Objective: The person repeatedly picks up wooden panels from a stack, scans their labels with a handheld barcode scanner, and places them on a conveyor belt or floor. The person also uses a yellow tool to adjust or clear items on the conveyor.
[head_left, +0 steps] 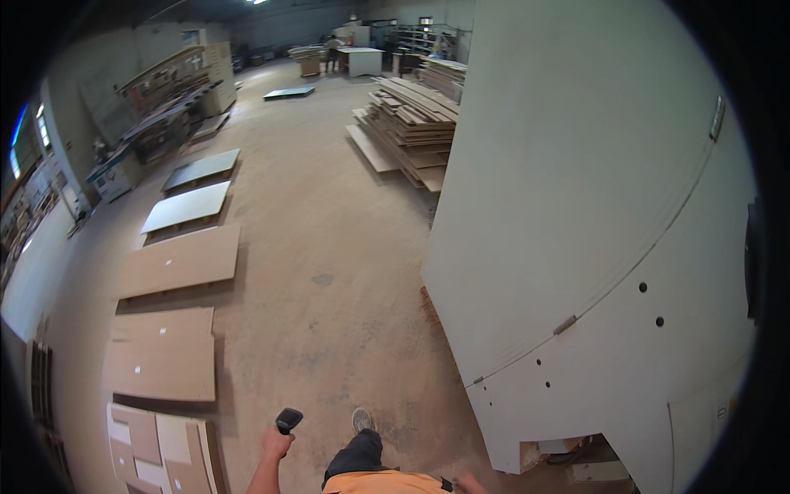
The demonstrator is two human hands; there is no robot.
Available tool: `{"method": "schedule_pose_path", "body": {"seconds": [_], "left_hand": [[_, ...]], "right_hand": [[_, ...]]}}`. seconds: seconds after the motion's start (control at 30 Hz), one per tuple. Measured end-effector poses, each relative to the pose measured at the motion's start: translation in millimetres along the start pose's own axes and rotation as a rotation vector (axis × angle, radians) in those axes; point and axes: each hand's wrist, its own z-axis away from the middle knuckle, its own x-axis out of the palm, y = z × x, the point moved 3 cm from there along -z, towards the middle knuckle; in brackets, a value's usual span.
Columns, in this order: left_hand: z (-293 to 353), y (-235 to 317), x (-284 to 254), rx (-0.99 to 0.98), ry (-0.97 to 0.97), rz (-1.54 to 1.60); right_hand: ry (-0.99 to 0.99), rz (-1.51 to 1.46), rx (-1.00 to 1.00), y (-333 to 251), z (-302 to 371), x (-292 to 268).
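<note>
My left hand (277, 444) is closed round the handle of a black handheld scanner (289, 420), held out over the floor to the left of my leg. Its dark, rounded head points up and away from me. At the lower edge, beside my orange shirt (383, 482), part of my right hand (469, 484) shows; its fingers are too hidden and blurred to read. Closest to the scanner, on the left, lies a stack of cut panels (164, 449) in white and brown, with small white labels on some.
Brown boards (164, 362) and pale panels (188, 207) lie on low supports in a row along the left. A large white machine cabinet (568, 206) fills the right side. Beyond it are stacked boards (407, 123). A person (332, 53) stands far off by a white table (360, 61).
</note>
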Motion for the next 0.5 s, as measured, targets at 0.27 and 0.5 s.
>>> {"method": "schedule_pose_path", "body": {"seconds": [0.27,0.5], "left_hand": [[-139.9,366.9,-31.4,0.643,-0.248,-0.051],[-214.5,561.9,-53.9,1.011,-0.402,0.161]], "right_hand": [[0.150,-0.292,-0.019,-241.7,21.9,-22.5],[0.016,-0.090,-0.061,-472.2,-81.9,17.2]]}}
